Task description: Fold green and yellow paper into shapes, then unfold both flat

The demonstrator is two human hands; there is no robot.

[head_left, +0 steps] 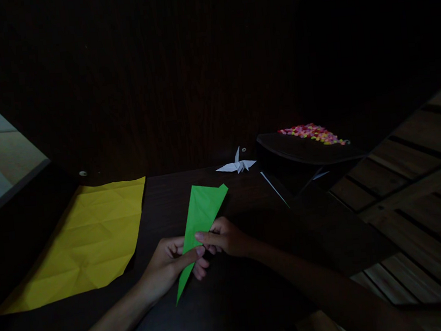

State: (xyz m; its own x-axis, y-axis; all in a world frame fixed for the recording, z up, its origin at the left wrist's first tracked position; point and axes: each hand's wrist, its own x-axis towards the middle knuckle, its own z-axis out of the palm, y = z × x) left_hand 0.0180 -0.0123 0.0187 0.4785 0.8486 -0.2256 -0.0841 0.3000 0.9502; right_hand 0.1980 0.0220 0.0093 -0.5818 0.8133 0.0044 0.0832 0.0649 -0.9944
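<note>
A folded piece of green paper (204, 208), long and tapering to a point at its lower end, is held up over the dark table. My left hand (171, 264) grips its lower half, thumb across the front and fingers behind. My right hand (223, 238) pinches its right edge, the thumb lying on the front face. Both thumbs are close together near the middle of the paper. Behind it on the table stands a small white origami crane (239, 164). To the left lies a creased yellow sheet of paper (106, 234), spread flat.
A dark upright panel (157, 78) rises behind the table. At the right, a dark curved shelf (300, 147) carries a heap of small pink, red and yellow pieces (314, 133). A thin white strip (275, 189) lies below it. Wooden slats (437, 228) show at far right.
</note>
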